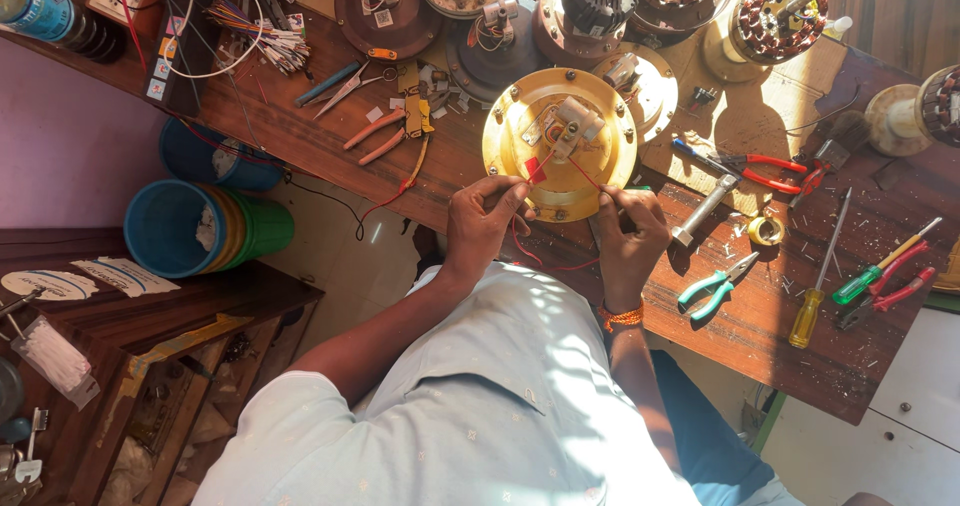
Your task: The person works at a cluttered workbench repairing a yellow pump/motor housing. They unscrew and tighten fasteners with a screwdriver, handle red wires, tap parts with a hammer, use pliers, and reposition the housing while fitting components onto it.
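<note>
The left hand (483,218) is curled up tight, and its fingertips pinch a thin red wire (545,162) near a small red tag at the near edge of a round yellow metal plate (520,126). The right hand (628,234) is also closed up, just to the right of the left one, and it seems to hold something thin at the near right edge of the plate, but you cannot tell what it is. The red wire runs from a small white block (575,126) in the middle of the plate down to the hands, and a loop of it hangs below them over the edge of the wooden workbench (330,126). The yellow plate lies flat on the bench, right in front of the person, in the sun. To the right of the right hand lies a silver metal tube (703,209), and next to that is a small roll of yellow tape (767,231). Nearer and to the right are green-handled pliers (715,286), a yellow-handled screwdriver (815,291) and a green-handled screwdriver (880,264). Farther right lie red-handled pliers (775,171). To the left of the plate are orange-handled pliers (375,136) and a blue pen (327,84). At the far side of the bench sit more round motor parts, and one has copper wire coils (785,11). Down on the left, under the bench, blue and green plastic buckets (205,228) lie on their sides.
</note>
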Demonstrator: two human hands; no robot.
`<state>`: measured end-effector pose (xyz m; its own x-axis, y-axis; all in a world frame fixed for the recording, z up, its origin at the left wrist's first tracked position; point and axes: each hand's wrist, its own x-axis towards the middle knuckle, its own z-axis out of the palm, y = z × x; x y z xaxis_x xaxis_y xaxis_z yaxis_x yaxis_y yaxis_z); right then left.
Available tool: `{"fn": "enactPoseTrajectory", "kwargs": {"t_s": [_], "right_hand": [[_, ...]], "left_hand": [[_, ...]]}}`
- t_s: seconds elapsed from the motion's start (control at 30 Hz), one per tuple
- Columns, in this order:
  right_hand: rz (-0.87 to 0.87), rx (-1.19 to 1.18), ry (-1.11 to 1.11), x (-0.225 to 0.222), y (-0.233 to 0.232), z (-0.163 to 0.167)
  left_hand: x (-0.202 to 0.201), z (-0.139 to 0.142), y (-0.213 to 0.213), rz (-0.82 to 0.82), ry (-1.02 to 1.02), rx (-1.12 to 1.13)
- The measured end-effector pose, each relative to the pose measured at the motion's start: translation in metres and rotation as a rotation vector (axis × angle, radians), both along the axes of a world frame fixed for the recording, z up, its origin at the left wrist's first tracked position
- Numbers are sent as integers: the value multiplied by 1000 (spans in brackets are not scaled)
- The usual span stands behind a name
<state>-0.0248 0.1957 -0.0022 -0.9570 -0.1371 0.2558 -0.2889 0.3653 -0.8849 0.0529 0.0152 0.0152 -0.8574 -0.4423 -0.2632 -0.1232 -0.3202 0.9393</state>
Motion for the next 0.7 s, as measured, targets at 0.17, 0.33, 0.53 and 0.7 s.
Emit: {"fn": "enactPoseTrajectory", "kwargs": {"t_s": [0.17, 0.33, 0.53, 0.7], "right_hand": [[4, 27, 5, -2, -2, 6], [-18, 42, 43, -6, 4, -5], [-122, -1056, -600, -15, 22, -17], [-24, -1220, -809, 10, 13, -4]], "left_hand": [[-1, -1, 1, 13, 45, 3], [-1, -2, 5, -102, -6, -1], [-2, -7, 12, -383, -117, 292], [4, -13, 19, -409, 51, 421]]}}
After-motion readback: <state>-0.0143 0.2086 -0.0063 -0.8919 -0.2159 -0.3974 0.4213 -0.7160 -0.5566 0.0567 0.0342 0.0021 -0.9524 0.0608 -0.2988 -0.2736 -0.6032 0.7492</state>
